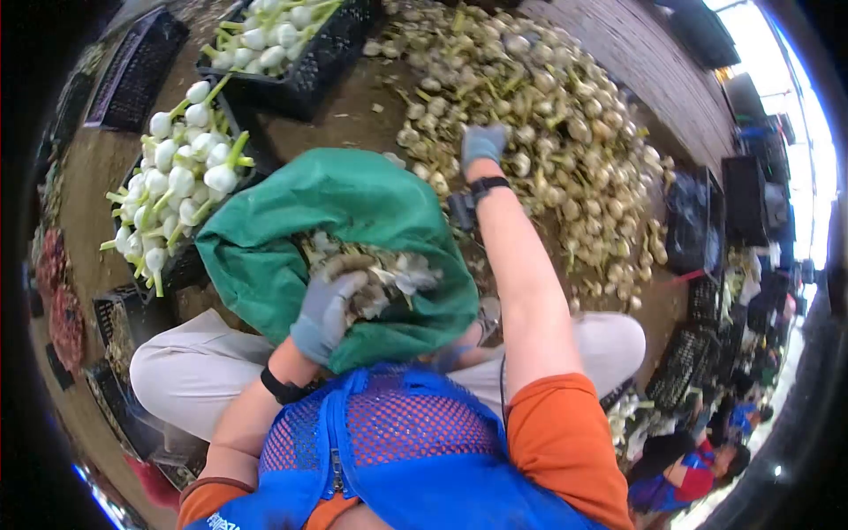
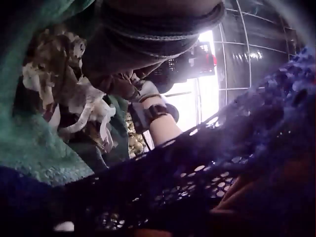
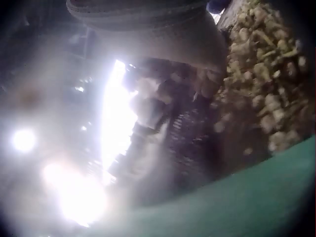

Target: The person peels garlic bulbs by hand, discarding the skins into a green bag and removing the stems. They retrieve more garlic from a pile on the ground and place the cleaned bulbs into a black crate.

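Note:
My gloved left hand (image 1: 331,305) lies low over the green cloth (image 1: 291,199) gathered across my lap, its fingers at a heap of dry garlic skins (image 1: 411,274). Its palm side is hidden, so I cannot tell whether something is in it. In the left wrist view, loose papery skins (image 2: 86,106) hang beside the dark glove. My right arm is stretched forward, and the gloved right hand (image 1: 484,146) is at the near edge of a big pile of untrimmed garlic bulbs (image 1: 574,132). The right fingertips are hidden; glare washes out much of the right wrist view.
At the left, a black crate holds trimmed white garlic (image 1: 181,181) with short green stems. Another black crate (image 1: 305,84) of trimmed garlic stands beyond it. Black crates (image 1: 693,216) stand right of the pile. Another person (image 1: 685,473) sits at the lower right.

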`<state>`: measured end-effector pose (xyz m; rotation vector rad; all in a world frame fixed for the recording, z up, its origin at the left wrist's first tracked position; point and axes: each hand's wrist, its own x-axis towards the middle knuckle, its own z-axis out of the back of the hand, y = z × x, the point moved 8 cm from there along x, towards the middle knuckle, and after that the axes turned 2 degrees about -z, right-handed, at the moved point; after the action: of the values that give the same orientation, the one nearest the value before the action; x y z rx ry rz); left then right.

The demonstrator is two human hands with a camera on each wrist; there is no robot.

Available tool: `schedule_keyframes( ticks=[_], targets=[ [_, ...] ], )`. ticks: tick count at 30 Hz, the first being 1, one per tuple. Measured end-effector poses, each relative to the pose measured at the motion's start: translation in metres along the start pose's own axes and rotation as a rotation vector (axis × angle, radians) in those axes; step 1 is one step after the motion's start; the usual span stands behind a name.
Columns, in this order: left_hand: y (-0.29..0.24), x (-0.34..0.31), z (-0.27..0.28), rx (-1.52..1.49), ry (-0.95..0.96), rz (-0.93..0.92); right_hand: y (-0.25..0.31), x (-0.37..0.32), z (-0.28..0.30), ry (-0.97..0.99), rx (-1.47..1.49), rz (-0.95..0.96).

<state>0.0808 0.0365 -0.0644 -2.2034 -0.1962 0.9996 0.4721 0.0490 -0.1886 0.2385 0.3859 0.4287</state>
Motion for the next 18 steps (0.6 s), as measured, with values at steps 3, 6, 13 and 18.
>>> schedule_keyframes(
  ticks=[3, 6, 13, 18],
  targets=[
    [-0.002, 0.002, 0.000, 0.096, -0.012, 0.048, -0.032, 0.038, -0.019, -0.242, 0.370, 0.064],
    [-0.004, 0.003, 0.009, 0.068, -0.042, 0.087, 0.005, 0.043, -0.015, -0.036, 0.095, 0.198],
    [-0.042, 0.002, 0.006, 0.283, -0.119, -0.331, 0.095, -0.055, 0.122, -0.161, 0.193, 0.688],
    [-0.082, -0.021, -0.017, 0.358, -0.099, -0.652, 0.116, -0.220, 0.138, 0.553, 1.024, 0.457]
  ],
)
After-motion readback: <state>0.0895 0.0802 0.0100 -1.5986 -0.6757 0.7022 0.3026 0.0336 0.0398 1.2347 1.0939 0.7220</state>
